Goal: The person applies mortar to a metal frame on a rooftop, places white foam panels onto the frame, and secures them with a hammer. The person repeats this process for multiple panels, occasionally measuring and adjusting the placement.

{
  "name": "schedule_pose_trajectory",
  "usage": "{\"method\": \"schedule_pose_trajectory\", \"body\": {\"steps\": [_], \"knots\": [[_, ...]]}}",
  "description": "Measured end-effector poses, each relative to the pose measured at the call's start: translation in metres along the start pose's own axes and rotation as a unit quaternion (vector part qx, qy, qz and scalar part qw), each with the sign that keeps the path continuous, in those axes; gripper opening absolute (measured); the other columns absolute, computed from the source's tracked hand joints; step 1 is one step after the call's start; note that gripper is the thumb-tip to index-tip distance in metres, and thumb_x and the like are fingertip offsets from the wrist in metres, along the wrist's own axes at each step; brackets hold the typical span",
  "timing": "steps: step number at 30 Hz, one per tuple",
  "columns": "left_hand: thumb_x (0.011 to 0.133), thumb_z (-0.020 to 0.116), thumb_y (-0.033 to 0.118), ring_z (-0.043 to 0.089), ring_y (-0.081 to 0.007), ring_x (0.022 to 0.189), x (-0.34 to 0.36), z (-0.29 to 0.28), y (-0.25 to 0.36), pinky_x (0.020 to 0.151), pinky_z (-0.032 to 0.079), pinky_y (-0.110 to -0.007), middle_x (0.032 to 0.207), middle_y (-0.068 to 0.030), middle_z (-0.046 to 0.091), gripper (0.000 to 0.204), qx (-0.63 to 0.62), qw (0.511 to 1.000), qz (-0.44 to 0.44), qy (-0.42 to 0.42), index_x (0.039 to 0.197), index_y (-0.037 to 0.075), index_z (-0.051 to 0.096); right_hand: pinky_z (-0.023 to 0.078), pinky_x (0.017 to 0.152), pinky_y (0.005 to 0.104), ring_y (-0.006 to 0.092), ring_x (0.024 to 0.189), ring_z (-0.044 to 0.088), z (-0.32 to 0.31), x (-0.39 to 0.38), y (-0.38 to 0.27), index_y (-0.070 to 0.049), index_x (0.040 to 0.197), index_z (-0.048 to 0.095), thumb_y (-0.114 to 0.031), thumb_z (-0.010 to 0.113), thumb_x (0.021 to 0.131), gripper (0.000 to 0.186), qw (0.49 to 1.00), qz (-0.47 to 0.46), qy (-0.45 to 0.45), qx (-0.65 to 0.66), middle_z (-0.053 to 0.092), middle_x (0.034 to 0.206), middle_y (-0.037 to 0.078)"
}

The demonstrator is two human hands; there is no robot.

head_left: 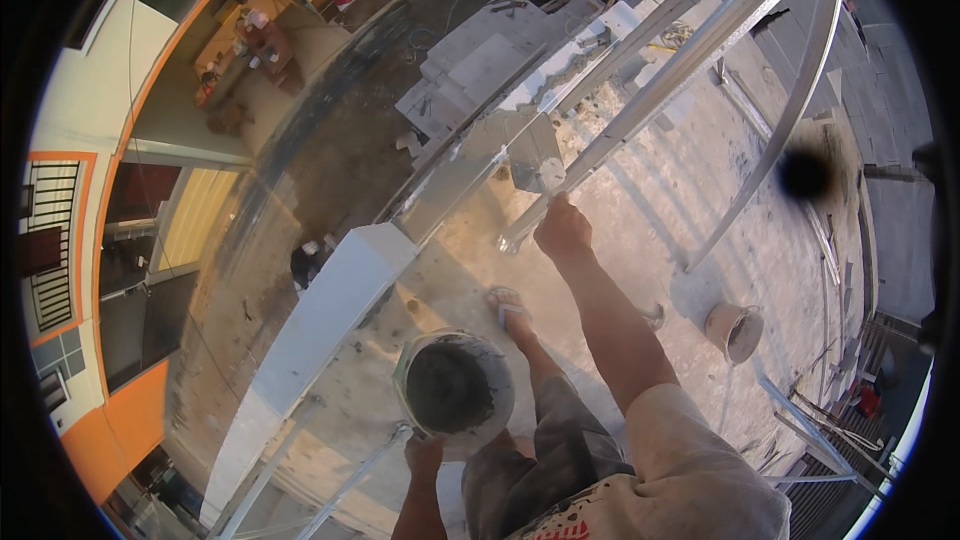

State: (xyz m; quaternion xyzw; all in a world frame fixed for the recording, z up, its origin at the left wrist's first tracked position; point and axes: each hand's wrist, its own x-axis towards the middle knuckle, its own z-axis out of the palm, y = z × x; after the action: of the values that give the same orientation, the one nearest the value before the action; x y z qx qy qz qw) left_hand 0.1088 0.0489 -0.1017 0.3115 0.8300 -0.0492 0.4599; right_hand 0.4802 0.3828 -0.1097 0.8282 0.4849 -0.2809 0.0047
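My right hand [562, 228] grips a trowel [533, 152] by its handle, its grey square blade against the wall ledge [462, 178] beside a metal rail [612, 140]. Low in the view, my left hand [424, 448] grips the rim of a round bucket [498, 402] with dark grey wet mix inside. My sandalled foot [505, 306] rests on the dusty concrete deck [650, 250] between bucket and rail. A white-topped parapet [330, 315] runs along the left of the bucket.
Metal frames and a curved bar [760, 160] stand at right, near a small bucket [733, 330]. Thin poles [330, 495] lie low left. Beyond the parapet is a drop to the ground [300, 170], with stacked slabs [455, 70] and a building [80, 90]. A dark blot obscures part of the right.
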Motion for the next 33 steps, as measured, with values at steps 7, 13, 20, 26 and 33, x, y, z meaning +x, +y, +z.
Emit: {"method": "schedule_pose_trajectory", "body": {"steps": [7, 13, 20, 26, 33], "knots": [[0.067, 0.075, 0.030, 0.068, -0.0365, 0.090, 0.001, -0.015, -0.010, 0.081, 0.051, -0.043, 0.091, -0.0228, 0.071, 0.046, -0.015, 0.999, -0.051, -0.012, 0.097, -0.005, 0.069, 0.053, 0.079, 0.0463, 0.0395, 0.090, 0.066, 0.038, -0.083, 0.037, 0.001, 0.109, 0.054, -0.017, 0.059, 0.084, 0.032, 0.991, 0.032, -0.084, 0.095, 0.066, 0.092, 0.025], [0.067, 0.077, 0.021, 0.066, -0.0310, 0.094, 0.010, -0.015, -0.044, 0.083, 0.050, -0.039, 0.101, -0.0180, 0.069, 0.047, -0.014, 0.999, -0.044, -0.027, 0.105, -0.006, 0.066, 0.046, 0.046, 0.0310, 0.0157, 0.049, 0.052, 0.088, -0.084, 0.021, -0.008, 0.089, 0.050, -0.012, 0.060, 0.081, 0.014, 0.641, 0.150, -0.265, 0.704, 0.053, 0.067, 0.004], [0.064, 0.075, 0.033, 0.066, -0.0395, 0.099, 0.021, -0.016, -0.059, 0.085, 0.051, -0.044, 0.096, -0.0271, 0.069, 0.051, 0.022, 0.998, -0.053, -0.040, 0.097, -0.006, 0.069, 0.045, 0.045, 0.0322, 0.0168, 0.051, 0.053, 0.088, -0.114, -0.002, -0.006, 0.096, 0.053, -0.013, 0.064, 0.080, 0.020, 0.635, 0.145, -0.356, 0.670, 0.054, 0.068, 0.005], [0.067, 0.077, 0.016, 0.068, -0.0277, 0.091, 0.027, -0.014, -0.047, 0.081, 0.051, -0.039, 0.097, -0.0156, 0.071, 0.042, 0.052, 0.997, -0.023, -0.045, 0.103, -0.004, 0.067, 0.047, 0.048, 0.0311, 0.0165, 0.059, 0.056, 0.087, -0.132, 0.019, 0.000, 0.114, 0.055, -0.014, 0.067, 0.078, 0.040, 0.671, 0.100, -0.396, 0.618, 0.055, 0.072, 0.005], [0.067, 0.077, 0.017, 0.067, -0.0304, 0.094, 0.031, -0.008, -0.025, 0.083, 0.050, -0.040, 0.102, -0.0174, 0.070, 0.046, 0.033, 0.999, -0.022, -0.036, 0.107, -0.004, 0.066, 0.048, 0.052, 0.0325, 0.0145, 0.060, 0.057, 0.007, -0.075, 0.025, 0.003, 0.104, 0.058, -0.016, 0.065, 0.078, 0.033, 0.869, -0.002, -0.184, 0.460, 0.057, 0.074, 0.003]]}}
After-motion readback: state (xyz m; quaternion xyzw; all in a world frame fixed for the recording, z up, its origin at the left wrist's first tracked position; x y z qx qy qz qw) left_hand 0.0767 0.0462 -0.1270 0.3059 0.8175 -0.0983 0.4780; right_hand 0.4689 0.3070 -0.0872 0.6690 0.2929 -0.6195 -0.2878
